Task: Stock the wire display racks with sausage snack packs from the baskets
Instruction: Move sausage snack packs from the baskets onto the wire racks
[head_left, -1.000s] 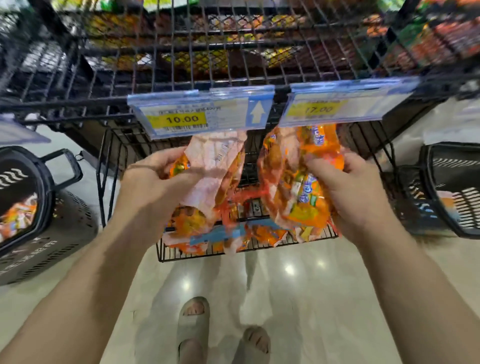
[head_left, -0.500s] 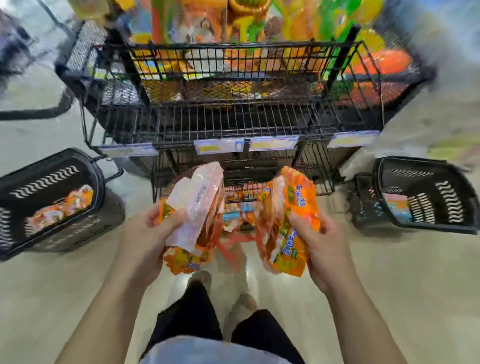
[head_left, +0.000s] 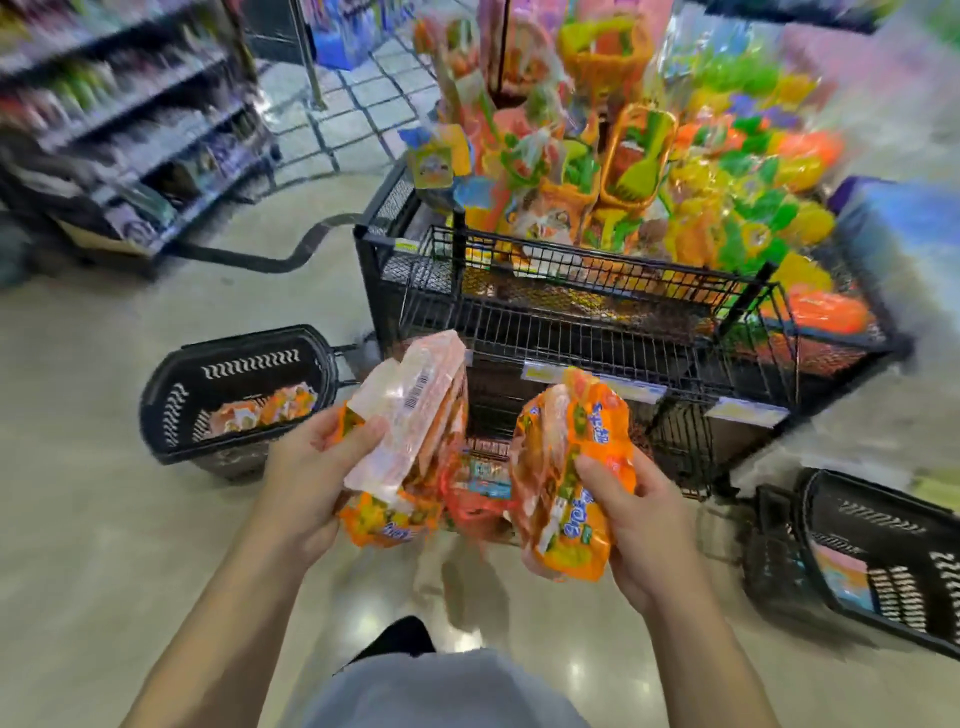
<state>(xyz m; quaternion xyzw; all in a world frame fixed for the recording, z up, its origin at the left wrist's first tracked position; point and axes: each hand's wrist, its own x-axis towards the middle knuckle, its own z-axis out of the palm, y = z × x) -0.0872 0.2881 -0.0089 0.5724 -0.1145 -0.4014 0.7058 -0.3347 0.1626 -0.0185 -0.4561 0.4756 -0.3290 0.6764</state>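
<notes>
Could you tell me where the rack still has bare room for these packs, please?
The middle shelf, between the toys above and the price tags below, looks bare. The bottom shelf already holds packs; the top is crammed.

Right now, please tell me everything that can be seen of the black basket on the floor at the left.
The black basket looks like hard plastic, with a rounded oval rim and rows of slanted slots cut in its walls. It stands open on the pale glossy floor, close beside the wire rack, on its left. A few orange sausage snack packs lie at its bottom. A dark handle part projects toward the rack; whether they touch is too blurred to tell.
</notes>
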